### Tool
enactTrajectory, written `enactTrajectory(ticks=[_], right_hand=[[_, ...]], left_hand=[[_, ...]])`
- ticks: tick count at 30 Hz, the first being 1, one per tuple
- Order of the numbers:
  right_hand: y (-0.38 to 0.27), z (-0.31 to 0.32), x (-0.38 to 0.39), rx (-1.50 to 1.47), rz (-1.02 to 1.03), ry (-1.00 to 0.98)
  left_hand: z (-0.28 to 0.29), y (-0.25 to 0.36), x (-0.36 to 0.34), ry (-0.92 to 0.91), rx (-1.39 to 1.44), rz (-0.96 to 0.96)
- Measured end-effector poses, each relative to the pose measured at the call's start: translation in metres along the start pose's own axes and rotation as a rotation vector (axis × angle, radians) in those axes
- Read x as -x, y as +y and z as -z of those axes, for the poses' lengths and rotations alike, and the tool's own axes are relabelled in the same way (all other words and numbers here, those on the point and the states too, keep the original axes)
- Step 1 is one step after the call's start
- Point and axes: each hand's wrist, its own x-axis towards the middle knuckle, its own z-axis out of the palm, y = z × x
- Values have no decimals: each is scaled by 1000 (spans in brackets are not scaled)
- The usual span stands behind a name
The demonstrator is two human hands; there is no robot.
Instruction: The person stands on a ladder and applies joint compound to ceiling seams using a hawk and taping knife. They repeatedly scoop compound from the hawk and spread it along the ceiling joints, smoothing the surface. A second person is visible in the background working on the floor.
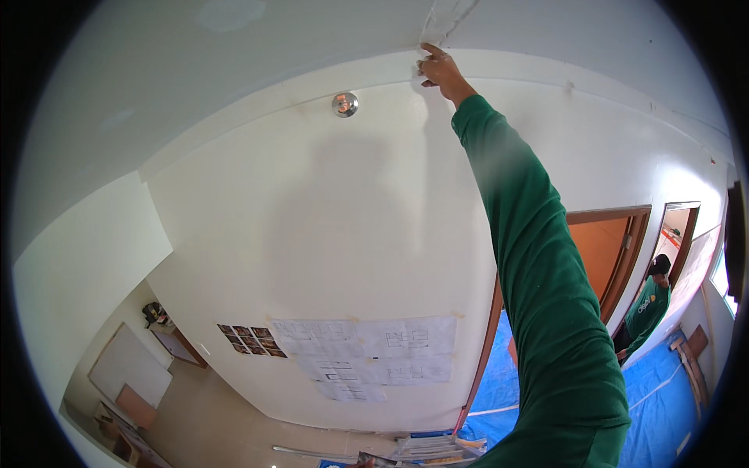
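My right hand (441, 72) is raised high, at the end of a green sleeve (538, 257). Its index finger points at the corner where the white wall meets the ceiling, and the fingertip seems to touch there. The other fingers are partly bent and apart, with nothing visible in them. Right above the fingertip, a rough whitish patch strip (445, 19) runs along the ceiling. To the left of the hand, a round metal fixture (345, 104) with an orange centre is set high on the wall. My left hand is out of view.
Paper drawings (367, 351) and a photo sheet (251, 341) are fixed low on the wall. A ladder (437, 448) appears at the bottom edge. Behind my arm is a brown door frame (636, 234). Blue sheeting (663, 398) covers the right floor; another person (647, 304) stands by a doorway.
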Motion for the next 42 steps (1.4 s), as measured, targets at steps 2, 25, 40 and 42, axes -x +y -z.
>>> enactTrajectory(ticks=[2, 25, 40, 42], right_hand=[[1, -2, 6, -2, -34, -19], [17, -11, 0, -233, -107, 18], [6, -20, 2, -652, -72, 15], [-1, -19, 6, -867, -82, 49]], left_hand=[[-2, -4, -1, 7, 0, -17], [0, -3, -1, -28, -2, -20], [-2, -6, 0, -8, -92, -41], [-1, -8, 0, -2, -56, -108]])
